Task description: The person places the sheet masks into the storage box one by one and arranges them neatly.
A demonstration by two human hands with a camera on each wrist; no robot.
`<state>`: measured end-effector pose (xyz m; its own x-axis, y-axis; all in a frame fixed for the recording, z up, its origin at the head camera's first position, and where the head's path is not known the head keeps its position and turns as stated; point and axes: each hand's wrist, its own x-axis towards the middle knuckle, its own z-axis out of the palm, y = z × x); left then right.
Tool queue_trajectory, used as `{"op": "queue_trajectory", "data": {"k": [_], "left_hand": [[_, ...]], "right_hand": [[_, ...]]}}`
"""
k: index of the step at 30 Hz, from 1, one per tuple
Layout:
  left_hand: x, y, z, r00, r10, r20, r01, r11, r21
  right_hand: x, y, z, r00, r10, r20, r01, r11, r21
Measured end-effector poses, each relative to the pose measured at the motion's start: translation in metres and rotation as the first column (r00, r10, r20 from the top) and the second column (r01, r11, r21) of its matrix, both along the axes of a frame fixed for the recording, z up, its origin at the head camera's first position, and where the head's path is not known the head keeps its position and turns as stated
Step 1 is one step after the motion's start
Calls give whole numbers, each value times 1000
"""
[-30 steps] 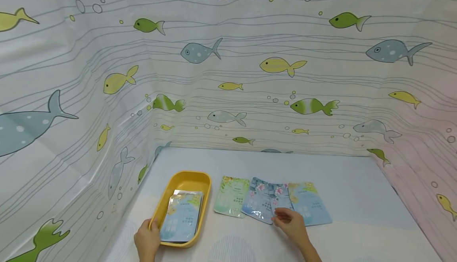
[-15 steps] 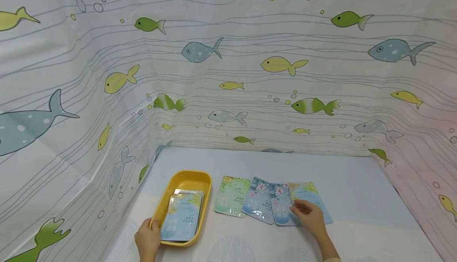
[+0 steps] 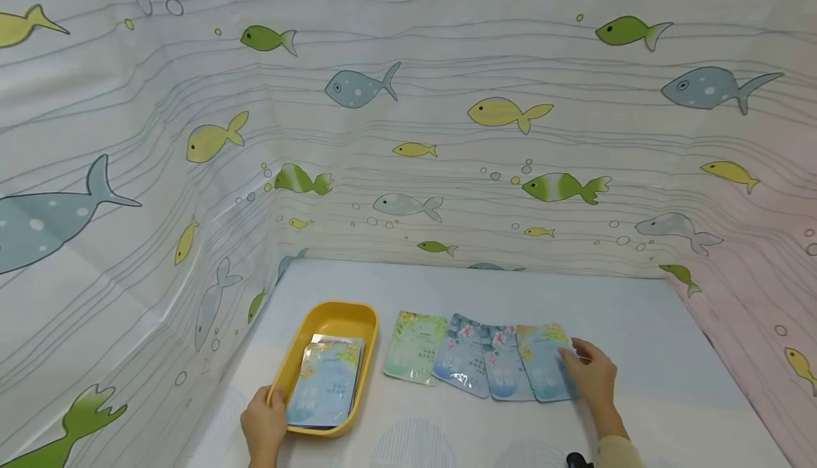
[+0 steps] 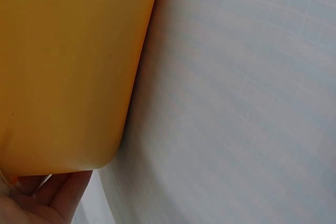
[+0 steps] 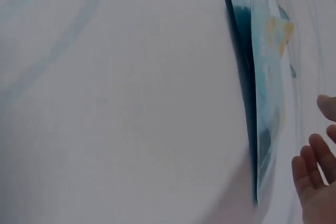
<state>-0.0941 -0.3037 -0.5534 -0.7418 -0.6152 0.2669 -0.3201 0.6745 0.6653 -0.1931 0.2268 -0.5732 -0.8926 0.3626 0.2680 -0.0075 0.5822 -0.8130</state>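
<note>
The left hand (image 3: 264,422) grasps the yellow tray (image 3: 328,326) by the near end of its left side, thumb at the rim; the left wrist view shows the fingers tucked against the outside of the near corner. The tray stands at the left of the pale worktop (image 3: 396,411), set slantwise, and a stack (image 3: 324,383) of packets lies in its nearer part, a light blue one with yellow flowers on top. To the right of the tray, four more packets lie face up in a row: a green packet (image 3: 413,349) just beside it, then two grey-blue packets (image 3: 464,358) with pink flowers, then a light blue packet (image 3: 542,365) with yellow flowers at the right end, covering the edge of its neighbour. The right hand (image 3: 592,374) is at the far right edge of this last packet, its fingers released, slightly bent and parted from the thumb; whether a fingertip touches the packet I cannot tell. A cream sleeve (image 3: 618,452) shows below that wrist, with a dark object (image 3: 577,460) beside it, too cut off to identify. Behind the worktop and along both sides hangs a whitish sheet (image 3: 447,71) printed with green, yellow and grey-blue fish and wavy lines.
</note>
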Motion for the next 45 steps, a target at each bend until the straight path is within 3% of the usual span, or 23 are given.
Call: {"op": "queue_trajectory", "data": {"k": [6,11,16,22,25,32,41,45], "left_hand": [[-2,-1,0,1000,-6,-15,5,1000,-20],[-1,0,0,1000,-7,-19,6,1000,-29],[-1,0,1,1000,-7,-29,6,999,-32],[-3,0,0,999,-6,-41,5,1000,-29],[-3,0,-1,999,0,-33,-1,1000,-20],[-2,1,0,1000,15,-3,-15,1000,-2],[-2,2,1,1000,18,-8,-18,1000,-14],[-2,2,0,1000,15,-23,-15,1000,-22]], "right_hand": [[-4,11,-4,996,18,89,-26,996,84],[-5,18,-7,977,65,204,-95,986,140],[-7,23,-10,962,67,264,-117,977,181],[-8,25,-5,946,73,317,-131,977,167],[-10,24,2,930,90,355,-151,977,149],[-15,23,11,868,85,490,-164,979,121],[-13,23,18,815,43,578,-138,983,122],[-12,25,19,805,40,593,-139,983,122]]}}
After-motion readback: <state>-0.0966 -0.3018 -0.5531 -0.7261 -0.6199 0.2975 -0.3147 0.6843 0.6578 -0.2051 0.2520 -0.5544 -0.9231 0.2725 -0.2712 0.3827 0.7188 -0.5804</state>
